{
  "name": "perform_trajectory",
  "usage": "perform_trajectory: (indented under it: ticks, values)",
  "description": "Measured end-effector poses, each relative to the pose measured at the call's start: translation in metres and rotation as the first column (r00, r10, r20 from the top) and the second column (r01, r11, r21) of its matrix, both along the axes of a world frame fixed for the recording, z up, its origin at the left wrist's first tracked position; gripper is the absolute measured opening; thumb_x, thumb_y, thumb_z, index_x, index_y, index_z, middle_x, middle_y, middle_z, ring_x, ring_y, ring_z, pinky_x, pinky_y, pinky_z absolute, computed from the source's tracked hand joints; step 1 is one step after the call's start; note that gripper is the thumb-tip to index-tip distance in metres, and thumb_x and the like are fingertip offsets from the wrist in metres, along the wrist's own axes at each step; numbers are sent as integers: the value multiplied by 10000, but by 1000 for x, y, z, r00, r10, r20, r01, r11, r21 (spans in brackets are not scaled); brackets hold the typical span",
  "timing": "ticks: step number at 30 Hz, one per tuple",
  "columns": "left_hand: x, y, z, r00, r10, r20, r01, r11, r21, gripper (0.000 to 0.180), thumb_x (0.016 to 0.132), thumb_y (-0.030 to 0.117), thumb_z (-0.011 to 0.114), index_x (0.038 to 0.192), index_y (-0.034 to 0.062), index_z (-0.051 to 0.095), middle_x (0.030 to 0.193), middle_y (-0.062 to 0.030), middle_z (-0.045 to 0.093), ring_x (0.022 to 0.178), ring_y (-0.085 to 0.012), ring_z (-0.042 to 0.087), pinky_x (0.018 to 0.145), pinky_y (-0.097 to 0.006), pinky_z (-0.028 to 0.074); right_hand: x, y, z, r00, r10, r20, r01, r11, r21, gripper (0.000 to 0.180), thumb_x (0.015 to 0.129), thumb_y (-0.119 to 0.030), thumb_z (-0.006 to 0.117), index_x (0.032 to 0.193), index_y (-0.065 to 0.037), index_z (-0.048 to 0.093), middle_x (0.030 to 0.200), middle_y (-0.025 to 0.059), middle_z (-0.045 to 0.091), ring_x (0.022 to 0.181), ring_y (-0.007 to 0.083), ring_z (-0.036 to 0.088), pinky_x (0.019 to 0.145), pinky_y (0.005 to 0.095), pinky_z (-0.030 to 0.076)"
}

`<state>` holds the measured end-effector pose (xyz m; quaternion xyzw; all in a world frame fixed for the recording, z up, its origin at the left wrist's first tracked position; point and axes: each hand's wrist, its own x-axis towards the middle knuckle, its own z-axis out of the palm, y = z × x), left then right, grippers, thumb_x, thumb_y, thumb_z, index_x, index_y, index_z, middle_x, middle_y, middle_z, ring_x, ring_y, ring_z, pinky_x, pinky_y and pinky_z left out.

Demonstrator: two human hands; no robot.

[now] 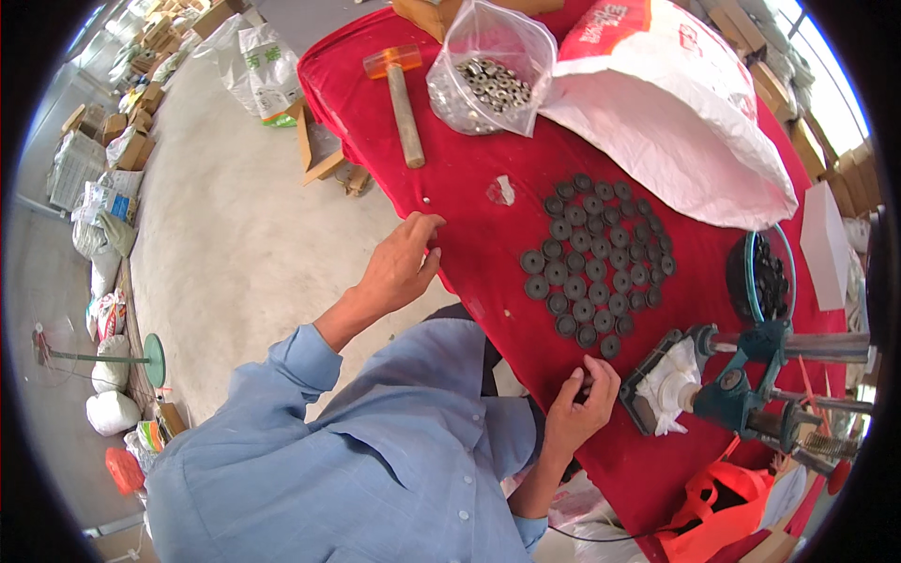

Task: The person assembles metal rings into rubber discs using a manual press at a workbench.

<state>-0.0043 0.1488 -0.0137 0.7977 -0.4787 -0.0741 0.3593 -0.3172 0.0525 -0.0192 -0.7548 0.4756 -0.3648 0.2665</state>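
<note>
Several dark round discs (596, 253) lie in tidy rows on a red cloth-covered table (469, 244). My right hand (582, 399) is at the near end of the rows, fingers pinched on a small dark disc beside the last one laid down. My left hand (402, 265) rests at the table's left edge with its fingertips on the cloth and nothing in it. A clear plastic bag of metal washers (483, 80) stands at the far side. A blue-rimmed bowl (765, 277) to the right holds more dark discs.
A hammer with an orange head and wooden handle (404, 103) lies beside the bag. A big white woven sack (676, 103) fills the far right. A green hand press (741, 380) with a white rag (668, 387) stands right of my right hand. An orange bag (723, 511) hangs below it.
</note>
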Motion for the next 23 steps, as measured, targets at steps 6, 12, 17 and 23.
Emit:
perform_trajectory:
  ticks: [6, 12, 17, 23]
  values:
    - [16, 9, -2, 894, -104, 435, 56, 991, 122, 459, 897, 100, 680, 1340, 45, 572, 1165, -137, 615, 1030, -337, 621, 854, -464, 550, -3, 0, -5, 1000, 20, -22, -21, 999, -44, 236, 928, 31, 629, 1152, 10, 699, 1154, 156, 652, 938, 298, 666, 747, 384, 553]
    - [18, 13, 21, 893, -88, 441, -72, 940, 335, 486, 946, 237, 697, 1384, 70, 570, 1201, -132, 619, 1051, -317, 614, 868, -466, 534, -1, -2, -8, 1000, 1, -15, -2, 998, -60, 220, 929, 16, 627, 1137, 13, 698, 1148, 163, 653, 936, 304, 666, 742, 388, 550]
    - [43, 21, 10, 884, 4, 468, -131, 962, 241, 470, 962, 247, 720, 1378, 72, 587, 1177, -130, 627, 990, -301, 621, 863, -443, 528, 0, -4, -8, 1000, 11, -2, -11, 994, -105, 228, 912, 21, 633, 1131, 12, 698, 1139, 166, 653, 924, 309, 663, 733, 389, 546]
    - [171, -27, 20, 924, 336, 181, -267, 908, -322, 355, 946, 163, 746, 1260, 36, 639, 1200, -155, 633, 895, -257, 659, 809, -393, 562, 0, -2, -9, 1000, 13, 18, -12, 998, -61, 222, 916, -21, 662, 1132, -15, 711, 1128, 149, 672, 870, 275, 646, 720, 373, 510]
